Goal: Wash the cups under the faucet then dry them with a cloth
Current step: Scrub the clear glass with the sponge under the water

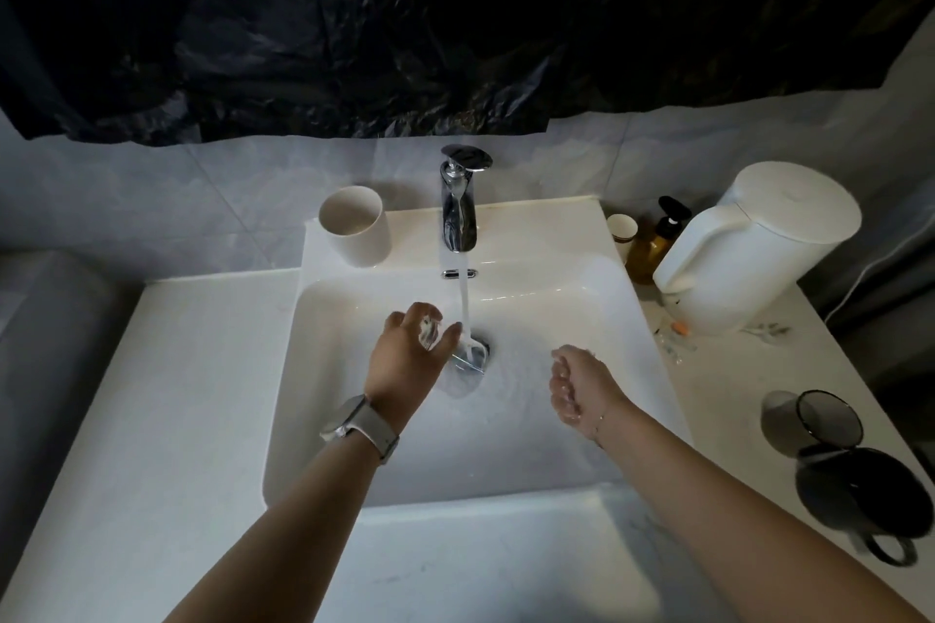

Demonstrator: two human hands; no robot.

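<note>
1. Fingers (405, 319) of the left hand (405, 359) curl round a small clear glass cup (430, 331), which shows between thumb and forefinger. How it is tilted cannot be told.
2. Fingers of the right hand (577, 385) are loosely curled, wet and glistening, and hold nothing. This hand hangs over the sink (354, 445) at about 4 o'clock from the drain (473, 354).
3. Water runs from the faucet (459, 207) at 12 o'clock in a steady stream (464, 304) and strikes the drain.
4. Key relation: the stream falls just beside the held cup, at 3 o'clock from it. The left hand is the nearer one and already has the cup, so a short sideways shift to 3 o'clock would likely put the cup under the water. The right hand is well apart from the stream, on its far side.
5. Other cups stand dry-side: a white cup (354, 225) on the sink ledge at 10 o'clock from the faucet, a small paper cup (621, 230) at 2 o'clock, and a dark glass (809, 420) with a dark mug (865, 496) on the counter at 4 o'clock.
6. A white kettle (754, 248) and an amber pump bottle (657, 238) sit at 2 o'clock. No drying cloth is in view.
7. Judged stage: washing is under way, and drying has not begun.
</note>
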